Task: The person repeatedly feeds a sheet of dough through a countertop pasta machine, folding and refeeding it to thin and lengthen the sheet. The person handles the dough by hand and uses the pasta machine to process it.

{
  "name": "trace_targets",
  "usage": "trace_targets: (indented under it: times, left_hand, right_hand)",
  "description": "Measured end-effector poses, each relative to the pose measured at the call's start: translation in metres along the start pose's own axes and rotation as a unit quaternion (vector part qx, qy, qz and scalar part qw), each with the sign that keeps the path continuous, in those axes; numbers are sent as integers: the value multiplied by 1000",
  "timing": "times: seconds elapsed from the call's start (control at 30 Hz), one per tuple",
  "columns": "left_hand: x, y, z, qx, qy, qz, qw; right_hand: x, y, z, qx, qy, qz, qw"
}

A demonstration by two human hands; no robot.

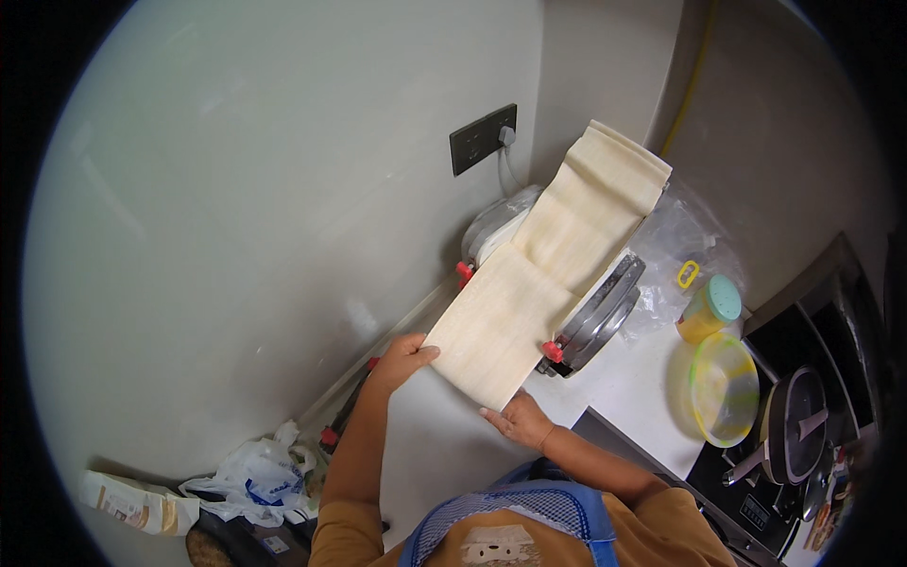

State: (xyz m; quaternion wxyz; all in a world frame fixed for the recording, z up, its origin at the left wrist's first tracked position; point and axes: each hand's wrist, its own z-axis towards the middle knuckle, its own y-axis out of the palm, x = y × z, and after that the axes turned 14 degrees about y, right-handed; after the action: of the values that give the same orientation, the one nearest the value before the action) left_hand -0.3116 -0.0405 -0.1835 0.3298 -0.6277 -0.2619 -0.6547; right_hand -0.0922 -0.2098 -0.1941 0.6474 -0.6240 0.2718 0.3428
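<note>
A wide, pale dough sheet [499, 326] runs over an electric dough-rolling machine [599, 312] and slopes down towards me. Its far part lies in folds at the top of the machine. My left hand [405, 361] grips the sheet's near left corner, thumb on top. At the near right corner my right hand [523, 419] holds the edge, with most of its fingers hidden beneath. Red knobs [553, 351] sit on both sides of the machine. The rollers are covered by the dough.
A white counter [652, 386] carries a clear plastic bag [680, 241], a yellow shaker with a teal lid [721, 298] and a translucent bowl [724, 390]. A lidded pan [793, 425] stands on the hob at right. Plastic bags [262, 471] lie lower left. A plug fills one wall socket [484, 139].
</note>
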Motion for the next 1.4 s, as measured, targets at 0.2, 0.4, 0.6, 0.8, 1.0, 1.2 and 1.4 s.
trace_targets:
  times: [0.2,0.4,0.6,0.8,1.0,1.2,1.4]
  left_hand:
    - [-6,-2,-12,0,73,-96,993]
    - [2,-2,-15,5,-9,-19,1000]
    - [8,-3,-20,15,15,-94,995]
    - [11,-1,-24,31,29,-104,994]
    - [8,-10,-24,26,-18,-19,999]
    - [1,-15,-25,63,59,-65,994]
    - [-1,-13,-25,46,18,-50,998]
  right_hand:
    - [-17,-5,-2,-130,216,277,927]
    - [-9,-11,5,39,-87,-129,987]
    - [-6,3,-1,-107,146,215,960]
    - [-15,-1,2,-118,88,203,968]
    - [-20,1,5,-44,-52,-113,991]
    - [-32,7,5,-132,118,197,964]
    - [-30,-4,11,-98,4,80,992]
